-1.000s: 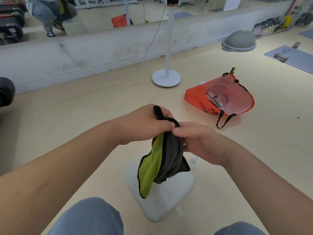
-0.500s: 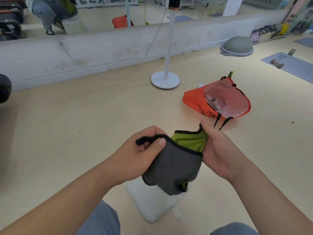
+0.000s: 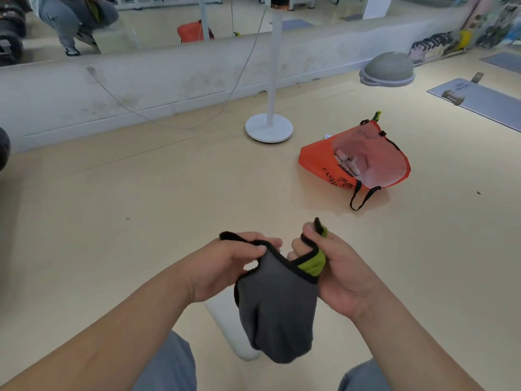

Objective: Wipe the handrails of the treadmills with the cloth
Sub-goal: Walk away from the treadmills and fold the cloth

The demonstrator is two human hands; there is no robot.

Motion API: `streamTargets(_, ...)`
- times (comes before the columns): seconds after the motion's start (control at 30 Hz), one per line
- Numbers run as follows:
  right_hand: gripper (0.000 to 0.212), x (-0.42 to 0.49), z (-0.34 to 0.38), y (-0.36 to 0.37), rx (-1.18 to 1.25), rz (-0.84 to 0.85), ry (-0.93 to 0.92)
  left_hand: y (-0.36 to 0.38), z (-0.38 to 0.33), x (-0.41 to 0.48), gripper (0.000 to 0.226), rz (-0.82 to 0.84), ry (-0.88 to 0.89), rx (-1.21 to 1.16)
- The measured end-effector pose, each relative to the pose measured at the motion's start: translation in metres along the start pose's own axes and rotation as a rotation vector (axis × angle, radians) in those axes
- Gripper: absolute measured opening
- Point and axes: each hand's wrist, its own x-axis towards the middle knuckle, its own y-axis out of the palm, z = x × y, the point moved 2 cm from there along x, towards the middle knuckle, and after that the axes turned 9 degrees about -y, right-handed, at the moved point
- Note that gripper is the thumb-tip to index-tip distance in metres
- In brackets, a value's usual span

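The orange bag (image 3: 366,162) lying on the floor (image 3: 141,207) to the far right carries black lettering. Its first letters read "FASH"; the rest is hidden by a fold. The print on the grey mat (image 3: 485,100) at the far right edge is too small to read.

Both hands hold the cloth (image 3: 276,306) in the near middle, above the floor and just beyond the knees. It is grey on the side facing the camera, lime green on the other, with black edging. The left hand (image 3: 225,266) pinches the black edge at one top corner, its fingers (image 3: 273,242) curled tight on the hem. The right hand (image 3: 344,280) grips the other corner, fingers (image 3: 297,246) closed round a bunched green part, and the edging pokes up past the thumb. The cloth hangs in a loose pouch between them over a white pad (image 3: 225,320) on the floor.
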Motion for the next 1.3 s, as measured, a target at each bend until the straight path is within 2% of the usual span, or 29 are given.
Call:
streamTargets(0.07, 0.024, 0.003, 0.004, -0.003, 0.101, -0.124, -0.012, 0.001, 0.004, -0.001, 0.024, 0.093, -0.014, -0.048)
streamTargets(0.13, 0.029, 0.005, 0.007, -0.008, 0.150, -0.247, -0.020, 0.002, 0.008, -0.001, 0.016, 0.117, -0.002, -0.031)
streamTargets(0.23, 0.029, 0.006, 0.005, -0.010, 0.208, -0.328, -0.036, 0.012, 0.010, 0.001, 0.012, 0.059, 0.046, 0.207)
streamTargets(0.37, 0.033, 0.009, -0.001, -0.016, 0.266, -0.383, -0.021, 0.030, 0.009, 0.001, 0.017, -0.115, 0.254, 0.542)
streamTargets(0.47, 0.026, 0.016, -0.002, -0.030, 0.344, -0.409, -0.056, 0.031, 0.009, 0.005, 0.024, -0.344, 0.384, 0.582)
streamTargets(0.57, 0.022, 0.019, -0.006, -0.042, 0.328, -0.397, -0.048, 0.019, 0.007, 0.010, 0.024, -0.535, 0.340, 0.558)
streamTargets(0.67, 0.022, 0.017, -0.002, -0.051, 0.273, -0.405, -0.081, 0.010, -0.006, 0.005, 0.027, -0.550, 0.382, 0.807)
streamTargets(0.73, 0.026, 0.015, 0.000, -0.062, 0.140, -0.410, -0.121, 0.010, -0.019, -0.002, 0.028, -0.547, 0.375, 0.883)
streamTargets(0.8, 0.037, 0.013, 0.001, -0.073, -0.071, -0.413, -0.177, 0.012, -0.038, -0.010, 0.024, -0.530, 0.350, 0.806)
streamTargets(0.9, 0.034, 0.004, -0.001, -0.077, -0.305, -0.383, -0.273, 0.019, -0.064, -0.019, 0.020, -0.505, 0.371, 0.732)
streamTargets(0.97, 0.039, -0.003, -0.001, -0.074, -0.404, -0.256, -0.355, 0.024, -0.074, -0.024, 0.018, -0.471, 0.363, 0.760)
streamTargets(1.03, 0.031, -0.009, 0.000, -0.061, -0.532, -0.079, -0.377, 0.027, -0.078, -0.026, 0.015, -0.453, 0.336, 0.805)
streamTargets(1.1, 0.030, -0.013, 0.000, -0.049, -0.745, 0.027, -0.372, 0.030, -0.082, -0.029, 0.012, -0.442, 0.320, 0.807)
streamTargets(1.17, 0.029, -0.012, -0.003, -0.036, -0.933, 0.078, -0.345, 0.033, -0.085, -0.030, 0.024, -0.456, 0.328, 0.795)
streamTargets(1.23, 0.041, -0.009, -0.010, -0.028, -1.101, 0.104, -0.329, 0.034, -0.088, -0.031, 0.034, -0.489, 0.326, 0.779)
streamTargets(1.3, 0.046, -0.003, -0.018, -0.028, -1.267, 0.040, -0.368, 0.034, -0.089, -0.031, 0.039, -0.506, 0.308, 0.769)
